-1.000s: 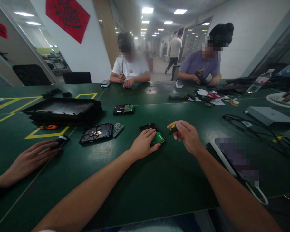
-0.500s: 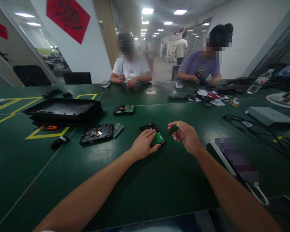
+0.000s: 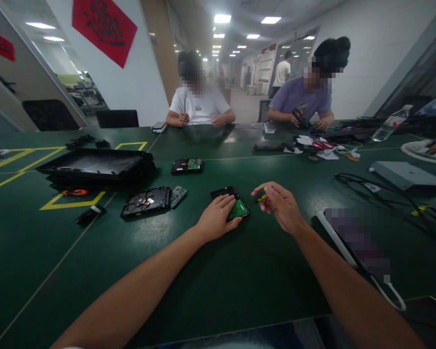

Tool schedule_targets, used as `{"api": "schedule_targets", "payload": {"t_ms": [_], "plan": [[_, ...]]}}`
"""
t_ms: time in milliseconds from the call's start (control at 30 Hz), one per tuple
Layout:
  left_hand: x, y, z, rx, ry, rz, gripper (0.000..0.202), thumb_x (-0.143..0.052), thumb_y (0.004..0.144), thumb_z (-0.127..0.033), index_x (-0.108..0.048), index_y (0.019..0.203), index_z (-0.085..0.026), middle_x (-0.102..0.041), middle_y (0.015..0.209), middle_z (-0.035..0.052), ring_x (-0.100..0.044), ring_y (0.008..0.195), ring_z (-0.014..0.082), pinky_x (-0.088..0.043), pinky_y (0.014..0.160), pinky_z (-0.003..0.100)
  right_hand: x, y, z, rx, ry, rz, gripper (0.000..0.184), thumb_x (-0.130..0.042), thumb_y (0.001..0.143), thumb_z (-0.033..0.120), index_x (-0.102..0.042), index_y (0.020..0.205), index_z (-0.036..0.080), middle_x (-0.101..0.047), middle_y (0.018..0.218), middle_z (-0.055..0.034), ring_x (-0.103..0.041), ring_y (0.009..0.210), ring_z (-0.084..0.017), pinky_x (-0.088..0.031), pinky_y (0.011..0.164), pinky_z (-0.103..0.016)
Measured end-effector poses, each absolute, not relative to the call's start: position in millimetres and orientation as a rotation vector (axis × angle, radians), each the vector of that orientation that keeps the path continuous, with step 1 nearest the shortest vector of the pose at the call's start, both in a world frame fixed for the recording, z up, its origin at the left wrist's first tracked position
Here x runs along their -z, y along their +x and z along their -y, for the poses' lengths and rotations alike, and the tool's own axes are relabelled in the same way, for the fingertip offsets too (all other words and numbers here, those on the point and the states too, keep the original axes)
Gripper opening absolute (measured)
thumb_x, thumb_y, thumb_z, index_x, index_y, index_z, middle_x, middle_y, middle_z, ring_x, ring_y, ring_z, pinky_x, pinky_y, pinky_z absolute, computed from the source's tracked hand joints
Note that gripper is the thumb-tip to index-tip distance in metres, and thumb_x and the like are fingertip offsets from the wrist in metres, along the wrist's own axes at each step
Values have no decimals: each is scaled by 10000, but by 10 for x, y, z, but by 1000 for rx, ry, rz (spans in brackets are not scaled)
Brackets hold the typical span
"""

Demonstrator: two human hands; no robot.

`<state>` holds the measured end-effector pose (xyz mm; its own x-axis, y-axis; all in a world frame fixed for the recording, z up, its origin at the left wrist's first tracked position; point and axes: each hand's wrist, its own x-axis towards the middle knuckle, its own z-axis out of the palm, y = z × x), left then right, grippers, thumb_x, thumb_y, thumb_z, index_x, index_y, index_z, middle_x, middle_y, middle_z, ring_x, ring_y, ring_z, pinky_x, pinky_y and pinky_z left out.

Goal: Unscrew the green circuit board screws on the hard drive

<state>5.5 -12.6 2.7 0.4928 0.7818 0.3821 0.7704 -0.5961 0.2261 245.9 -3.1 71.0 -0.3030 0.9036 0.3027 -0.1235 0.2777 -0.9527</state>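
Note:
A hard drive (image 3: 239,209) with a green circuit board lies on the green table in front of me. My left hand (image 3: 218,216) holds it down, fingers across its top and thumb along its near edge, covering much of it. To the right of the drive, my right hand (image 3: 279,203) pinches a small screwdriver (image 3: 262,198) with a yellow and black handle. Its thin shaft points left at the board's right edge; whether the tip touches is too small to tell. Left of my hands lie an opened drive casing (image 3: 146,201) and a loose circuit board (image 3: 178,196).
Another hard drive (image 3: 187,166) lies farther back. Black trays (image 3: 98,167) are stacked at left. To the right are a phone (image 3: 352,237), cables (image 3: 403,203), a grey box (image 3: 409,175) and a bottle (image 3: 391,123). Two people sit across the table.
The screwdriver handle has turned in my right fingers, showing more yellow. My left hand and the drive stay in place. A person in the background has walked right.

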Motion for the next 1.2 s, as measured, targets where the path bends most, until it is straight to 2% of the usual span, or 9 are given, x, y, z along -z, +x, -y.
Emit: {"api": "schedule_targets", "payload": {"t_ms": [467, 667, 867, 1000, 1200], "plan": [[13, 46, 104, -741, 2707, -1391, 642, -601, 991, -534, -564, 1458, -95, -578, 1517, 178, -489, 1459, 336, -378, 1249, 483, -696, 2465, 22, -1237, -754, 1498, 283, -618, 1003, 486, -739, 1045, 234, -731, 997, -53, -560, 600, -96, -369, 488, -228], [21, 51, 107, -741, 2709, -1398, 636, -591, 996, -543, -563, 1462, -110, -577, 1521, 171, -490, 1459, 333, -379, 1247, 486, -707, 2469, 34, -1238, -754, 1534, 339, -614, 997, 509, -757, 1146, 240, -694, 1030, -57, -545, 597, -90, -366, 473, -233], [39, 49, 96, -749, 2712, -1394, 649, -597, 990, -549, -566, 1461, -104, -590, 1506, 170, -496, 1454, 333, -384, 1245, 479, -687, 2481, 29, -1276, -767, 1525, 354, -604, 1000, 521, -748, 1056, 203, -704, 943, -61, -567, 582, -105, -384, 473, -236], [36, 48, 96, -752, 2712, -1389, 646, -595, 992, -549, -562, 1465, -109, -584, 1512, 170, -496, 1452, 334, -389, 1241, 487, -684, 2486, 19, -1291, -733, 1521, 372, -550, 1023, 512, -740, 1077, 197, -726, 1043, -91, -604, 621, -123, -408, 484, -248], [10, 56, 107, -739, 2712, -1396, 636, -601, 989, -536, -562, 1463, -113, -584, 1513, 167, -495, 1453, 333, -389, 1241, 484, -694, 2488, 13, -1244, -739, 1531, 342, -562, 1024, 495, -743, 1153, 235, -712, 1040, -68, -542, 599, -101, -344, 470, -237]]}}
